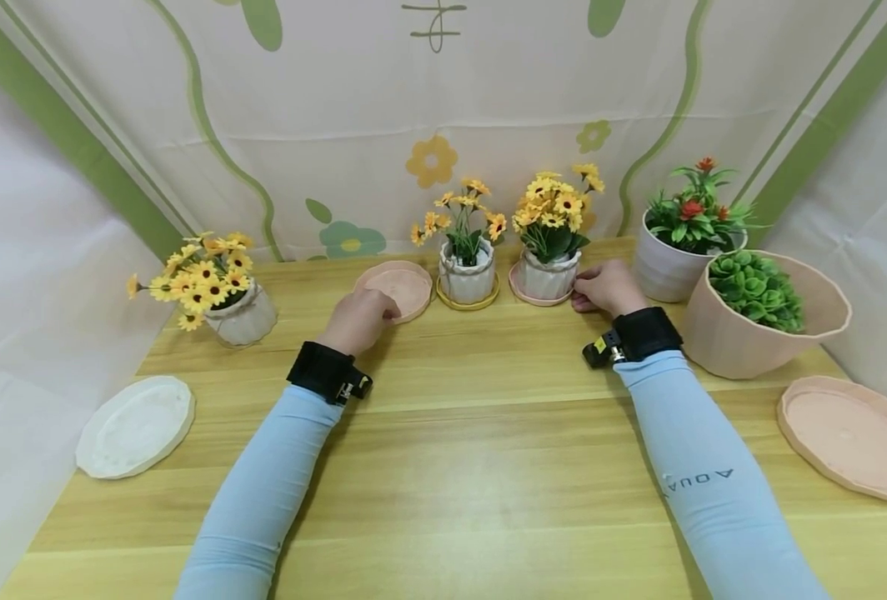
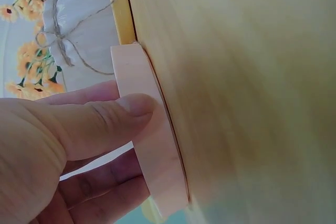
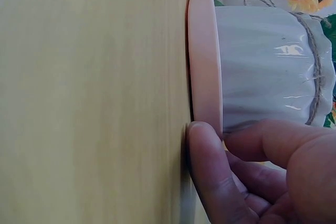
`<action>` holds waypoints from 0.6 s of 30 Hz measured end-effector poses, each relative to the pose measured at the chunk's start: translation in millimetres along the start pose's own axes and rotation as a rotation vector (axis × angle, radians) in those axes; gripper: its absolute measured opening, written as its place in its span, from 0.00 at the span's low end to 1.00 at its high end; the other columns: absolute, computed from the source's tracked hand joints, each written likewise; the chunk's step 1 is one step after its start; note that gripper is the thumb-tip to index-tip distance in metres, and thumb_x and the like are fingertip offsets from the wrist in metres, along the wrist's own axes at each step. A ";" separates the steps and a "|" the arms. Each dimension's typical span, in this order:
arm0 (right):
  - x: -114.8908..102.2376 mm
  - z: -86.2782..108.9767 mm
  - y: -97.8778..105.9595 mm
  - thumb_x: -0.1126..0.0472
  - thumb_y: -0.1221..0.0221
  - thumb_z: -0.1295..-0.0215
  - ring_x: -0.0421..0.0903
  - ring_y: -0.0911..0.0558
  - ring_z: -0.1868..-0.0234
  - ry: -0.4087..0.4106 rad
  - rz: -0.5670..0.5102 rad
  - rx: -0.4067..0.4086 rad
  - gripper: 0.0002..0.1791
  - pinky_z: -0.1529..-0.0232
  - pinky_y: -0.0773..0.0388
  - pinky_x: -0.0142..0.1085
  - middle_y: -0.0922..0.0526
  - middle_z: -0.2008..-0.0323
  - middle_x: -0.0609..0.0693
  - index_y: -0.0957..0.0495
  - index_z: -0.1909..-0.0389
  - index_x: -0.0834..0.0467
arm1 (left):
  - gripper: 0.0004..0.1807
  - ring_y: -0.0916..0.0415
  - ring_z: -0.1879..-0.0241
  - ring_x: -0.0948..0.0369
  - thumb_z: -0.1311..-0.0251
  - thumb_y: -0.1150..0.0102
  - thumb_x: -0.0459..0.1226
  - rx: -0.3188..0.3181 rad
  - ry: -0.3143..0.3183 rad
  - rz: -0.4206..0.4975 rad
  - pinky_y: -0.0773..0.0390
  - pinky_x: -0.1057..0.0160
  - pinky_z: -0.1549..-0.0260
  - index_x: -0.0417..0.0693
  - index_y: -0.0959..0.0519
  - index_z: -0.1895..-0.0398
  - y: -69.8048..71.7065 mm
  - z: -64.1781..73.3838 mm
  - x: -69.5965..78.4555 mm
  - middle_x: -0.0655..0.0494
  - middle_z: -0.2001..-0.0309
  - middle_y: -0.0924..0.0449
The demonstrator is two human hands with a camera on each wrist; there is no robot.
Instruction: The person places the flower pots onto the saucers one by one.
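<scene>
My left hand (image 1: 358, 322) grips the rim of a round pink saucer (image 1: 400, 285); in the left wrist view its thumb presses the outer wall while the other fingers reach inside. Beside that saucer, a white pot with yellow flowers (image 1: 468, 277) stands on a yellow saucer (image 1: 466, 306). Another white pot with yellow flowers (image 1: 548, 277) sits in a smaller pink saucer (image 3: 203, 61). On this saucer's right edge, my right hand (image 1: 610, 287) pinches the rim between thumb and finger, close against the pot's base.
A tilted white pot of yellow flowers (image 1: 244, 317) is at the left, with a white saucer (image 1: 136, 427) nearer me. At the right are a white pot with red flowers (image 1: 676, 262), a large pink pot (image 1: 744, 337) holding green foliage, and a pink saucer (image 1: 852, 437).
</scene>
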State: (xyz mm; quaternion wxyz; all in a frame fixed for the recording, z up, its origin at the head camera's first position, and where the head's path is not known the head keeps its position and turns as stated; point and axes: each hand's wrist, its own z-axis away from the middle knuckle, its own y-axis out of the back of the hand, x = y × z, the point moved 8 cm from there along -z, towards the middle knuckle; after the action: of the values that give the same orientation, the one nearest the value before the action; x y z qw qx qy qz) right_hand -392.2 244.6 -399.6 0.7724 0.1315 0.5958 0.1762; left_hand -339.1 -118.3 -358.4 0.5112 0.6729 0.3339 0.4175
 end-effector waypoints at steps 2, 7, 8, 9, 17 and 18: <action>0.4 0.4 0.0 0.67 0.49 0.26 0.41 0.15 0.76 -0.003 0.007 -0.002 0.21 0.69 0.16 0.35 0.17 0.71 0.56 0.30 0.40 0.77 | 0.06 0.18 0.57 0.55 0.40 0.34 0.27 -0.001 0.004 0.004 0.20 0.53 0.54 0.45 0.10 0.65 0.3 0.5 -0.9 0.54 0.61 0.13; 0.3 0.3 0.8 0.67 0.49 0.26 0.41 0.15 0.76 0.003 0.017 0.003 0.21 0.69 0.16 0.34 0.17 0.71 0.56 0.29 0.40 0.77 | 0.06 0.18 0.56 0.55 0.40 0.33 0.27 0.001 0.007 0.007 0.20 0.53 0.54 0.45 0.11 0.64 0.8 1.2 -3.2 0.53 0.61 0.13; 0.3 0.3 0.8 0.67 0.48 0.27 0.41 0.15 0.76 0.006 0.019 0.003 0.21 0.69 0.16 0.34 0.17 0.71 0.56 0.29 0.40 0.77 | 0.06 0.18 0.56 0.55 0.40 0.33 0.27 0.001 0.007 0.007 0.20 0.53 0.54 0.45 0.11 0.64 0.8 1.1 -3.7 0.53 0.61 0.13; 0.3 0.3 0.8 0.67 0.48 0.27 0.41 0.15 0.76 0.008 0.018 0.003 0.21 0.69 0.16 0.34 0.17 0.71 0.56 0.29 0.40 0.77 | 0.06 0.18 0.56 0.55 0.40 0.33 0.28 0.001 0.009 0.006 0.20 0.53 0.54 0.45 0.11 0.64 0.7 1.1 -4.1 0.53 0.61 0.13; 0.7 0.3 -0.1 0.67 0.49 0.27 0.41 0.16 0.77 0.006 0.015 0.002 0.21 0.70 0.16 0.34 0.17 0.72 0.55 0.30 0.39 0.77 | 0.06 0.18 0.56 0.55 0.41 0.33 0.27 0.007 -0.002 0.010 0.20 0.53 0.54 0.45 0.10 0.64 1.0 1.6 -6.1 0.53 0.61 0.13; 0.6 0.3 0.0 0.67 0.48 0.27 0.41 0.16 0.77 0.005 0.011 0.003 0.21 0.70 0.16 0.34 0.17 0.73 0.55 0.30 0.39 0.77 | 0.07 0.18 0.56 0.55 0.41 0.33 0.27 0.008 -0.006 0.013 0.20 0.54 0.54 0.45 0.10 0.64 1.2 1.7 -6.0 0.53 0.61 0.13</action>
State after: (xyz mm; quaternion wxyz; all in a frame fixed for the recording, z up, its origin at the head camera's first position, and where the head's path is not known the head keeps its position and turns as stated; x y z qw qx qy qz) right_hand -391.7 244.9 -400.1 0.7698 0.1353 0.5973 0.1799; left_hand -340.1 -124.6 -358.8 0.5067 0.6782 0.3300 0.4175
